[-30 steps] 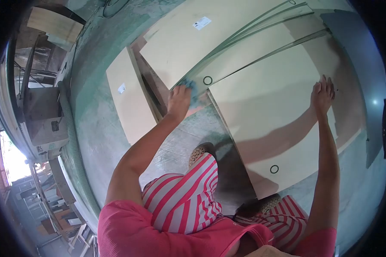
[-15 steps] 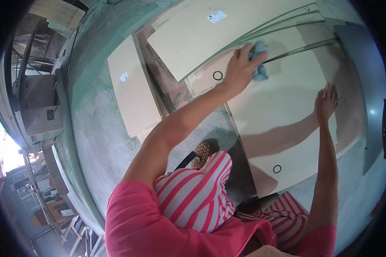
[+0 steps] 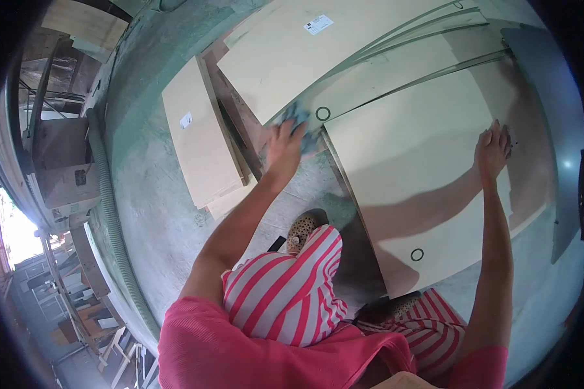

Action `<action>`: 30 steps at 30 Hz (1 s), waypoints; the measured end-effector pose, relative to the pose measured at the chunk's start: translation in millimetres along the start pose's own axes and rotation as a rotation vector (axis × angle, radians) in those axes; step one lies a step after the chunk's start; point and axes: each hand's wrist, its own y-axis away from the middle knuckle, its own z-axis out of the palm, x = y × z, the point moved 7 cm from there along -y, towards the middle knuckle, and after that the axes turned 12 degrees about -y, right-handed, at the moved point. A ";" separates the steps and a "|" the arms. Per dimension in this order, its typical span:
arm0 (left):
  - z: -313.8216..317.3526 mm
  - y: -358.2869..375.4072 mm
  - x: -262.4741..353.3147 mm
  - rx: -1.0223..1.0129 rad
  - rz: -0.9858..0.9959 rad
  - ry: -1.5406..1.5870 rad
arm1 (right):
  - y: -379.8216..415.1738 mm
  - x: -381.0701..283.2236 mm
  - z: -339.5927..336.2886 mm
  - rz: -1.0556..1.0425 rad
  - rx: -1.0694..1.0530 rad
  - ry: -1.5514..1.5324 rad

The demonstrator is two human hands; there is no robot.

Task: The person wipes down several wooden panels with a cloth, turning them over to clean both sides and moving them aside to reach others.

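My left hand (image 3: pixel 283 148) grips a blue cloth (image 3: pixel 296 122), slightly blurred, at the left corner of the large pale panel (image 3: pixel 422 155), near a dark ring (image 3: pixel 323 113). At the panel's right part, my right hand (image 3: pixel 493 152) lies flat on its surface with nothing in it. A second dark ring (image 3: pixel 417 255) shows near the panel's lower edge. Beyond the cloth, another pale panel (image 3: pixel 285 58) carries a white label (image 3: pixel 318 25).
A smaller stack of pale boards (image 3: pixel 198 136) lies on the floor at the left. A ribbed hose (image 3: pixel 110 214) runs along the left side. A grey sheet (image 3: pixel 555 129) stands at the right. My shoe (image 3: pixel 300 235) is beside the panel.
My left hand has moved left and down with the blue cloth, from the panel's upper part to its left corner. My right hand has stayed in nearly the same place.
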 end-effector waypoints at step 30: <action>-96.0 -59.4 -111.3 0.391 -0.252 0.093 | 0.4 2.6 0.8 0.048 -0.063 0.022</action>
